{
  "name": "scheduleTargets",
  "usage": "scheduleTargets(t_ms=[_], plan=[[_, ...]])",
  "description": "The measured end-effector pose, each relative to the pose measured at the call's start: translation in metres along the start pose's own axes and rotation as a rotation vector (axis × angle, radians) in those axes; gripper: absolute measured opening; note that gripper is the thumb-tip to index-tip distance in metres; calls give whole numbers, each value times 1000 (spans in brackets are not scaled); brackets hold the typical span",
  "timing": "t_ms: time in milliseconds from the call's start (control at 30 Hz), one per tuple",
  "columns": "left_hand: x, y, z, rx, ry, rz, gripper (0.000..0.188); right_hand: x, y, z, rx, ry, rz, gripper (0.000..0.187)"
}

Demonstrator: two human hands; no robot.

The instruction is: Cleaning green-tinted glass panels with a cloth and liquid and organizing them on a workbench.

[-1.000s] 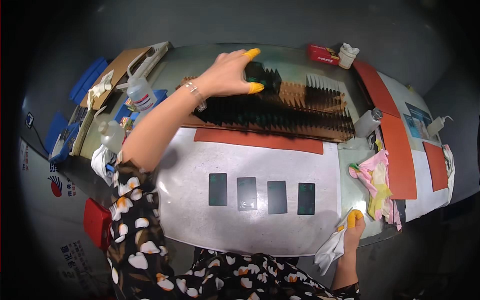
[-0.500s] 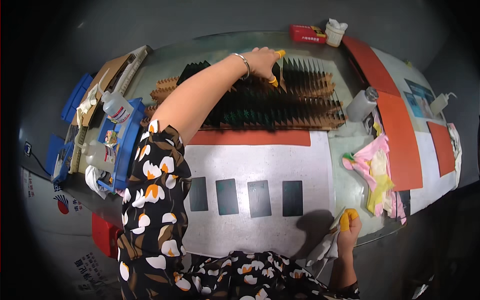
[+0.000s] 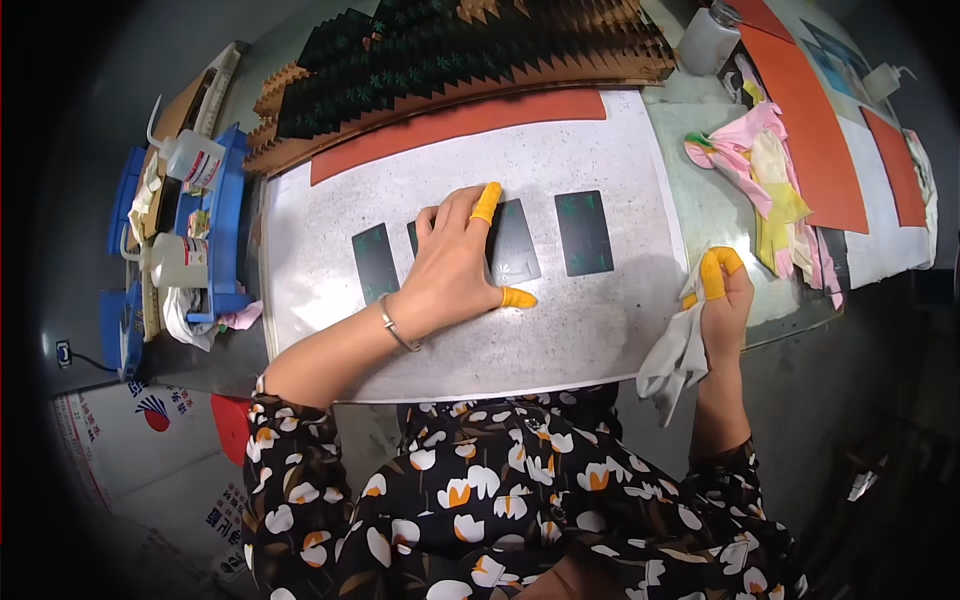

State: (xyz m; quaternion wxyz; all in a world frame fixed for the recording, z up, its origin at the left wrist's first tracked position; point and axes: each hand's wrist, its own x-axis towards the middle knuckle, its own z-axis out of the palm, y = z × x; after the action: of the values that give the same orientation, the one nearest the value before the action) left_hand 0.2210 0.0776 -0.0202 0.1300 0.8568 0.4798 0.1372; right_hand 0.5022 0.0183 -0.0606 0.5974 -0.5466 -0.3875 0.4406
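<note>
On a white sheet [image 3: 590, 340] lie several dark glass-like rectangular panels with faint green leaf patterns, including one at the right [image 3: 584, 234] and one at the left [image 3: 375, 262]. My left hand [image 3: 450, 255] is over the middle ones, hiding much of one panel. Its thumb and index finger, in yellow finger cots, are spread around a middle panel [image 3: 515, 242]; whether they touch it I cannot tell. Off the sheet's right edge, my right hand [image 3: 727, 300], also with yellow finger cots, pinches a hanging white cloth [image 3: 675, 355].
Beyond an orange-red mat [image 3: 450, 140] stand brown slotted racks [image 3: 640, 65] full of dark panels. A blue tray [image 3: 232, 230] with squeeze bottles [image 3: 180, 262] is at the left. Pink and yellow cloths [image 3: 770, 190] and a grey bottle [image 3: 708, 40] are at the right.
My left hand has come back from the racks to the panels on the sheet. My view has shifted nearer the sheet. The right hand still holds the cloth, now slightly raised.
</note>
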Motion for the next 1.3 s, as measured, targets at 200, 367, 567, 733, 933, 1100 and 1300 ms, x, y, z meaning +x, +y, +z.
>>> scheduleTargets(t_ms=[200, 367, 567, 733, 933, 1100, 1300], plan=[[-6, 4, 12, -64, -6, -49, 94, 0, 7, -1, 41, -3, 20, 14], [11, 6, -22, 39, -55, 67, 96, 8, -4, 6, -26, 6, -64, 13], [114, -35, -125, 217, 323, 132, 84, -5, 1, -7, -18, -36, -35, 11], [215, -94, -123, 465, 196, 105, 71, -11, 5, -11, -22, -50, 42, 10], [263, -101, -92, 541, -79, 70, 63, -18, 12, -14, -41, -24, 65, 10], [263, -93, -75, 474, -191, 43, 56, -33, 13, -15, -18, -13, 106, 10], [236, -100, -111, 374, 176, 306, 62, -10, 34, -26, -127, -44, -40, 13]])
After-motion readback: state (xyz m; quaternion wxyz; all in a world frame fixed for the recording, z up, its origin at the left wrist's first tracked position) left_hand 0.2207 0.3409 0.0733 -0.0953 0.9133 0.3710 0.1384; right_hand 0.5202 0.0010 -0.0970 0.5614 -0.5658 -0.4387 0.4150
